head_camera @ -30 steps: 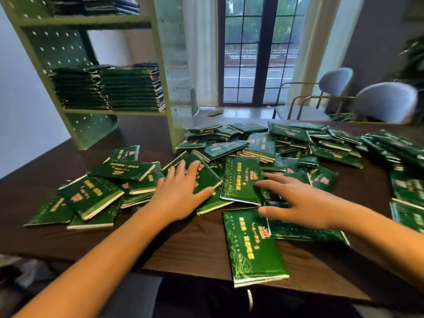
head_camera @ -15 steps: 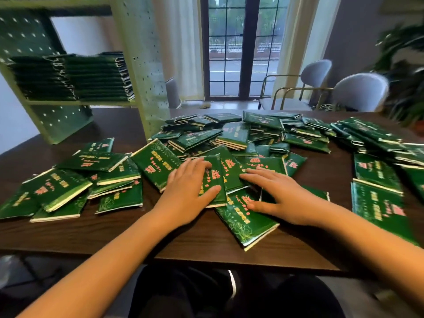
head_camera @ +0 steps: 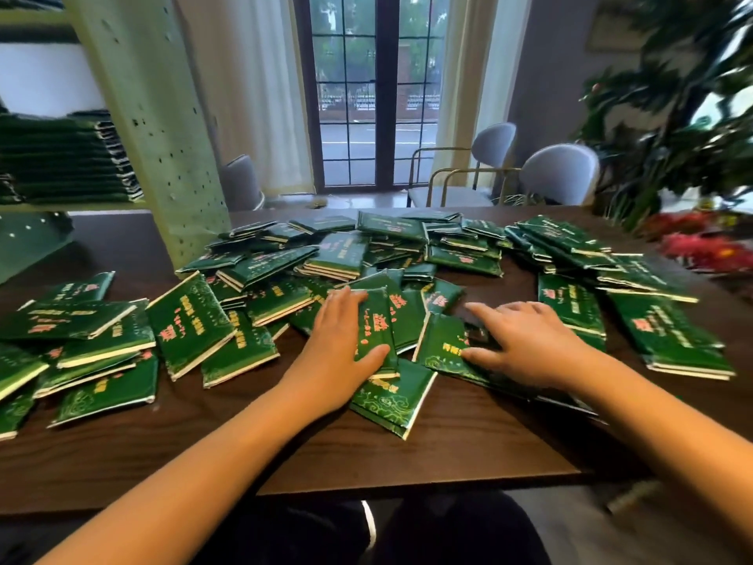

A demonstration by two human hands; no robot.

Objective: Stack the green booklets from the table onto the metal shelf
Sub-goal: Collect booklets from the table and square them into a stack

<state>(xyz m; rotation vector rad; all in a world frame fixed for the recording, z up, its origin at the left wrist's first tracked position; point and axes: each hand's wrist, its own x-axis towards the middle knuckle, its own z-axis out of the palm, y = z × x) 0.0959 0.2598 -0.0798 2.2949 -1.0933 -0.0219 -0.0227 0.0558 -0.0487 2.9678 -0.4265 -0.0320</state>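
1. The green booklets [head_camera: 366,279] are strewn over the table [head_camera: 407,454]; some are already stacked on the metal shelf [head_camera: 61,165], far left.
2. The left hand [head_camera: 338,352] and right hand [head_camera: 521,344] are laid flat on near booklets, fingers spread, nothing gripped.
3. Gathering appears in hand; next, a squared bundle must be clasped.

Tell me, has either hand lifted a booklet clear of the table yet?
No: the left hand and right hand both lie flat on green booklets spread over the table.

2 hands: left [head_camera: 338,348], right [head_camera: 525,348]; 3 chairs [head_camera: 558,173]; 1 shelf [head_camera: 163,128]; dozens of booklets [head_camera: 191,324], uncountable.
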